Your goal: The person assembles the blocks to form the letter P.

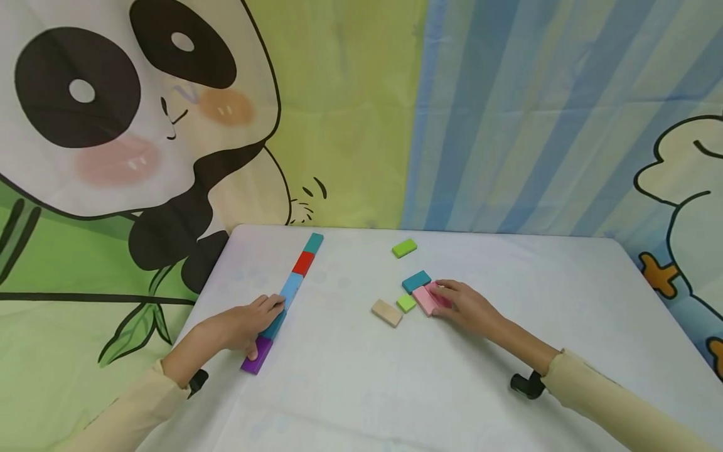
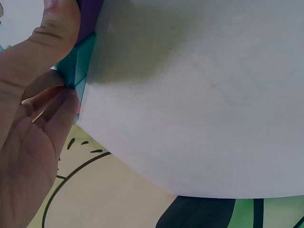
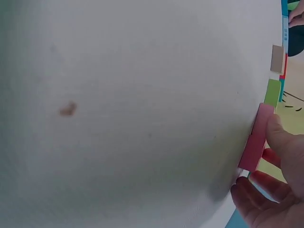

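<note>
A straight row of flat blocks lies on the left of the table: teal (image 1: 314,243), red (image 1: 303,263), light blue (image 1: 290,288), dark blue (image 1: 274,326) and purple (image 1: 258,355). My left hand (image 1: 240,323) grips the row around the dark blue block, its thumb against the purple one and its fingertips along the light blue one. To the right, my right hand (image 1: 469,306) holds a deep pink block (image 3: 256,137) between thumb and fingers. Beside that block lies a lighter pink block (image 1: 424,301), touching or nearly touching it; fingers partly cover the deep pink one.
Near the pink blocks lie a teal-blue block (image 1: 416,281), a small green block (image 1: 405,303) and a plain wooden block (image 1: 386,312). Farther back sits another green block (image 1: 404,248). A printed curtain (image 1: 350,125) hangs behind the white table (image 1: 361,389).
</note>
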A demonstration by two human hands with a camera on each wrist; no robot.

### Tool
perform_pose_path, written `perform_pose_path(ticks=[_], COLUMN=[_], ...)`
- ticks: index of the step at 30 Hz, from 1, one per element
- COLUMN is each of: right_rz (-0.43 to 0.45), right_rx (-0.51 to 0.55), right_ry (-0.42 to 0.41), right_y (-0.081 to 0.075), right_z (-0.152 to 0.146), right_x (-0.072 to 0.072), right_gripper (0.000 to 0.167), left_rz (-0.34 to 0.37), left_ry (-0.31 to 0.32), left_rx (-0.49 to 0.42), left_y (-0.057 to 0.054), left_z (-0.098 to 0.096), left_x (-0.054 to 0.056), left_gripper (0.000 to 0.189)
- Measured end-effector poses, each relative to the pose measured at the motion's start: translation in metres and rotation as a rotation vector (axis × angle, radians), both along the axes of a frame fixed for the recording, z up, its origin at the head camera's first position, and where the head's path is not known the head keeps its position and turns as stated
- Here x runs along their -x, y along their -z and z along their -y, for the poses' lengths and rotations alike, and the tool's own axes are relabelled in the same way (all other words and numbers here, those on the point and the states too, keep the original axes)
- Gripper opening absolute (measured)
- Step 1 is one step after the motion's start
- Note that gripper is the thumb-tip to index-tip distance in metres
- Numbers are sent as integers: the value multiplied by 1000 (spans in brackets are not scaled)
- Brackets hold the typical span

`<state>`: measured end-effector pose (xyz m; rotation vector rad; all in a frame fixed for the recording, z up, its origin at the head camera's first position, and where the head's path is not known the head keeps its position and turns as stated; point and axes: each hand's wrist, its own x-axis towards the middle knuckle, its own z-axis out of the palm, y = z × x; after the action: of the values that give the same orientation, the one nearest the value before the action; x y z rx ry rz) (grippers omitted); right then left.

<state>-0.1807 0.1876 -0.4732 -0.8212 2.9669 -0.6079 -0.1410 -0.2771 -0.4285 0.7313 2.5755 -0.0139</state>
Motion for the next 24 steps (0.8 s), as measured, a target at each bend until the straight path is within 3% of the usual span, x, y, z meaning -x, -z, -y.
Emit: perform_pose_path(ticks=[10, 14, 19, 24], right_rz=[-29, -17, -19, -17], right_rx=[37, 30, 122, 214], right_ry=[-72, -28, 47, -45], right_y=[4, 2, -11, -25], right_z=[-7, -9, -9, 15], right_x=[11, 17, 32, 48], right_gripper=[40, 34, 35, 38], left_rz=[1, -5, 3, 10], left_ry=[4, 11, 6, -6], left_rx=[-1, 2, -3, 0], left_y=[-3, -3, -2, -2], left_z=[-2, -1, 0, -1], left_x=[1, 1, 2, 1], left_gripper=[99, 99, 100, 100])
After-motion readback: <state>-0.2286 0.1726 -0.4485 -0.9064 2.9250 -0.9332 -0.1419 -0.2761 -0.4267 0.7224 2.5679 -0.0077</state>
